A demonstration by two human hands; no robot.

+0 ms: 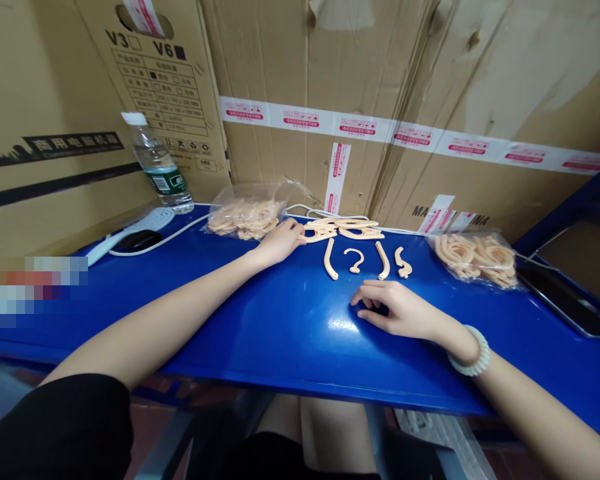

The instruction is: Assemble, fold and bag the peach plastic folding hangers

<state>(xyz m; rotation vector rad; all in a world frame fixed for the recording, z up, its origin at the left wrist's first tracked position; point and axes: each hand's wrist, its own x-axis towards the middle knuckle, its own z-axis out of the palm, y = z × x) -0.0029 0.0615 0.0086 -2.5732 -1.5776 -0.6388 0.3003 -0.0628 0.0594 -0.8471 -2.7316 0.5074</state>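
Note:
Beige plastic folding hangers (363, 233) lie at the back of the blue table. My left hand (281, 241) reaches their left end, its fingertips closed on the edge of the leftmost hanger (320, 231). In front of these, loose hanger parts are set out in a row: a curved arm (331, 260), a hook (355, 260), a second arm (382, 261) and a small curved connector piece (403, 263). My right hand (387, 307) rests on the table nearer to me, just below the row. Its fingers are loosely bent, thumb and forefinger apart, with nothing visible between them.
Clear bags of beige parts lie at the back left (245, 217) and on the right (475, 257). A water bottle (163, 170), a white device with a cable (130, 233) and a dark phone-like slab (567, 303) stand or lie around. Cardboard boxes (300, 60) wall the back.

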